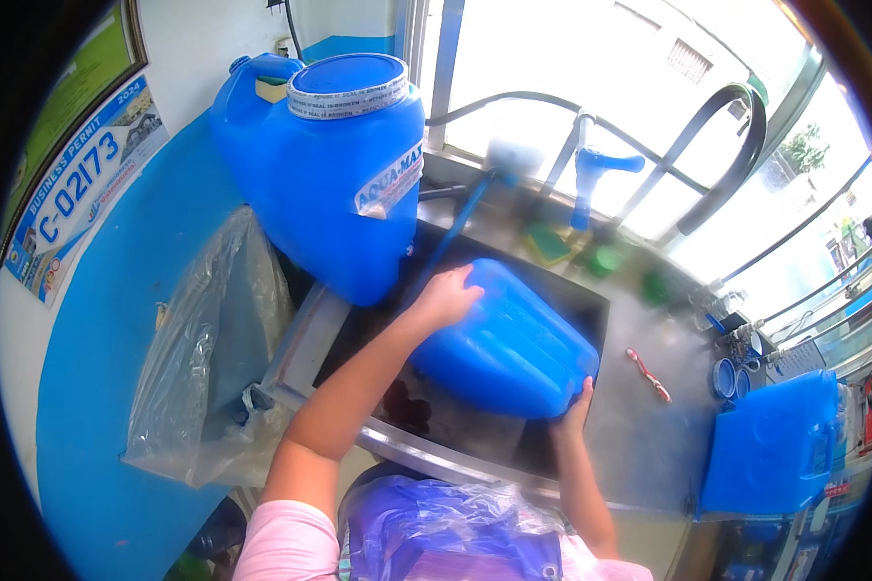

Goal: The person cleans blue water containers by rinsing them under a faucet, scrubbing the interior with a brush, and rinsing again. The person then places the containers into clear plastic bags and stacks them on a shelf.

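Two bare hands: both engaged with one blue container point(513, 349), one at each end.
Left hand point(448, 295): fingers curled in at the container's upper-left end; whether they wrap a handle or rim is hidden.
Right hand point(574, 409): partly curled round the lower-right corner, thumb up the side; remaining fingers largely out of sight.
Container, position: tilted on its side over the dark sink basin point(412, 449); contact with the basin floor cannot be told.
Container, handling: apparently stiff moulded plastic, ribbed along the side; probably light if empty, though contents are not visible. Likely slick if wet, and unlikely to be fragile.
Container, best hold: opposite ends, as here; a corner and the ribs should give more purchase than the smooth flat faces.
Large blue jug point(334, 194): one, round-capped, upright with a lean, at the basin's left.
Tap point(591, 169): one, blue-handled, behind the basin.
Small brush point(647, 376): one, red and white, on the counter at right.
Second blue jug point(775, 445): one, at the counter's right end.
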`<action>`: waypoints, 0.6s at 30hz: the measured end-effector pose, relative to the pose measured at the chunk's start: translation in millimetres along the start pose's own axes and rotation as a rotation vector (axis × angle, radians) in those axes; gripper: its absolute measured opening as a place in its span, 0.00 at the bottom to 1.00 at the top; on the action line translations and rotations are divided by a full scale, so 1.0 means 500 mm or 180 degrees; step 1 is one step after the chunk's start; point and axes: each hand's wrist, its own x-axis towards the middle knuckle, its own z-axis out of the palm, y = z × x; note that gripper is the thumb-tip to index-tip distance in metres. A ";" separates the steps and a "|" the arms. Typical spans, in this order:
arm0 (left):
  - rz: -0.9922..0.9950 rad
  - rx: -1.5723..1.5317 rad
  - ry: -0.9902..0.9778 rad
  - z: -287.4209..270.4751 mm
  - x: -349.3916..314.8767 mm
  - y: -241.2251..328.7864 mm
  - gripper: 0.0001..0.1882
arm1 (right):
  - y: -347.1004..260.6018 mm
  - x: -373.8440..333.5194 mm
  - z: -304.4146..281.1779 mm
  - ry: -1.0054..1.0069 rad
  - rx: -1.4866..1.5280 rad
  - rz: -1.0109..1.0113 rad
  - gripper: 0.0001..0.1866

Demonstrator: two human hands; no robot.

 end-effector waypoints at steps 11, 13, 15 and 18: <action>0.2481 0.0750 0.1753 -0.333 0.045 0.336 0.11 | 0.054 -0.019 0.072 0.0177 0.0372 -0.0128 0.40; 0.2370 0.1255 0.2440 -0.446 0.086 0.375 0.10 | 0.058 -0.026 0.080 0.0296 0.0233 -0.0190 0.41; 0.2453 0.1398 0.3162 -0.555 0.124 0.392 0.13 | 0.063 -0.034 0.086 0.0443 0.0187 -0.0139 0.41; 0.0915 0.1858 0.3822 -0.685 0.189 0.389 0.23 | 0.070 -0.047 0.095 0.0599 0.0222 -0.0014 0.42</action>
